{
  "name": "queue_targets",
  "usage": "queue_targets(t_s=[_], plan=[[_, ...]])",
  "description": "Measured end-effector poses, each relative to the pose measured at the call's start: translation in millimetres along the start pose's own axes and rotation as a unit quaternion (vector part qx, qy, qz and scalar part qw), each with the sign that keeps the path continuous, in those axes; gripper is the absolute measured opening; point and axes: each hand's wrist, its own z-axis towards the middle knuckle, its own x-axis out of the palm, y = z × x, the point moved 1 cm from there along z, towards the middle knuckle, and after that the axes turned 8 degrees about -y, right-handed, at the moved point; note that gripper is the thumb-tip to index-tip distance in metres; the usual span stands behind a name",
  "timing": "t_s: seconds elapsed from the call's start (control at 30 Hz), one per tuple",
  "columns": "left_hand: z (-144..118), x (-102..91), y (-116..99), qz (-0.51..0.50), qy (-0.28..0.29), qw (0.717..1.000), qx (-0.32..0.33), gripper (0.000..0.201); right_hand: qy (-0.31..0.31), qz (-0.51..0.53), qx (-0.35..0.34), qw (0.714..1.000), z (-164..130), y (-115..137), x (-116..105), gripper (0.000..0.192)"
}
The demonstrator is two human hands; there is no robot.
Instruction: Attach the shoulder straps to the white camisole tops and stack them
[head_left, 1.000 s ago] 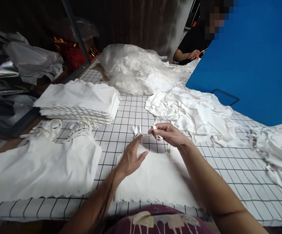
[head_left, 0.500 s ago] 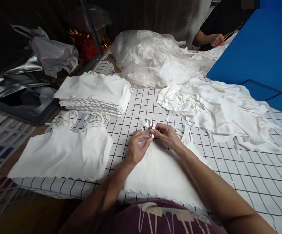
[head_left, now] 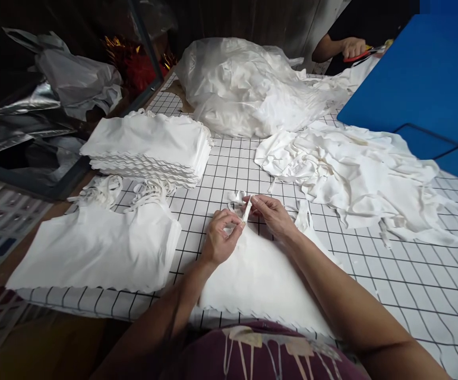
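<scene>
In front of me a white strappy top (head_left: pixel 260 274) lies flat, its scalloped hem toward my body. My left hand (head_left: pixel 223 235) pinches the lower end of one shoulder strap (head_left: pixel 247 210) where it meets the top. Higher up, the fingers of my right hand (head_left: pixel 270 214) are closed on the same strap and keep it stretched upward between the hands. Loose strap loops curl behind my fingers. The other strap (head_left: pixel 303 215) lies on the table just right of my right hand.
At left are a stack of similar tops (head_left: pixel 98 248) and a folded white stack (head_left: pixel 145 140). A clear plastic bag (head_left: pixel 248 87) of white cloth stands behind. A heap of white garments (head_left: pixel 355 174) and a blue panel (head_left: pixel 419 95) are at right. A co-worker's hand (head_left: pixel 353 47) holds red-handled scissors.
The strap between my hands has gone from bunched to stretched out straight. My right hand has shifted slightly up. The co-worker's scissors have moved a little.
</scene>
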Motion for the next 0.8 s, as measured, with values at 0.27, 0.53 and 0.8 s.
queue_targets(t_s=[0.27,0.53,0.8], plan=[[-0.6,0.4,3.3,0.003,0.004,1.0,-0.021,0.012,-0.025,-0.118,-0.017,0.993,3.6,2.1,-11.4,0.039],[3.2,-4.3,5.8,-0.01,-0.014,0.999,-0.029,0.011,0.139,-0.223,0.083,0.961,-16.2,18.2,-7.4,0.044],[3.6,-9.4,-8.0,0.015,-0.011,0.999,0.033,0.011,0.1,-0.169,0.093,0.976,-24.1,9.1,4.7,0.045]])
